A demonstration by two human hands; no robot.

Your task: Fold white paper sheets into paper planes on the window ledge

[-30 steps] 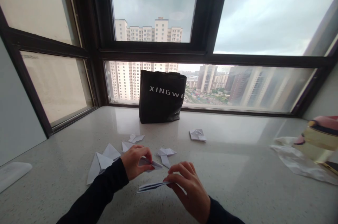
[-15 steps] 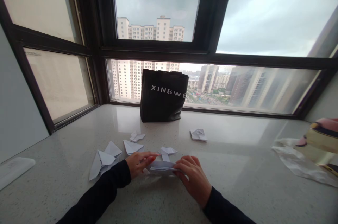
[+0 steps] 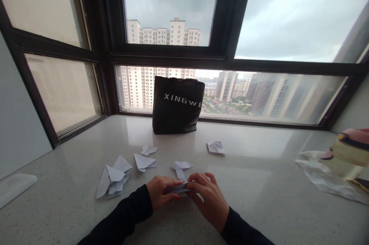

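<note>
A folded sheet of white paper point(image 3: 179, 189) is held edge-on between my two hands, just above the stone sill. My left hand point(image 3: 162, 192) pinches its left end, thumb below and fingers above. On the right end, my right hand point(image 3: 208, 198) closes with fingers over the top and thumb beneath. The paper's layers are pressed close together, and the fingers cover much of it. Just beyond the hands lies a T-shaped folded paper point(image 3: 181, 166). A folded paper plane point(image 3: 144, 161) rests past my left hand, with a pile of folded papers point(image 3: 115, 175) farther left.
A small folded paper point(image 3: 149, 150) and a square folded paper point(image 3: 216, 147) lie farther back. The black bag point(image 3: 178, 110) stands against the window. At right are a bottle point(image 3: 347, 154) and a crumpled white wrapper point(image 3: 311, 172). A white object point(image 3: 17, 187) sits at far left.
My left hand has moved right and slightly down, and now grips the left end of the folded paper. The paper's layers, spread before, are pressed flatter. My right hand stays on its end.
</note>
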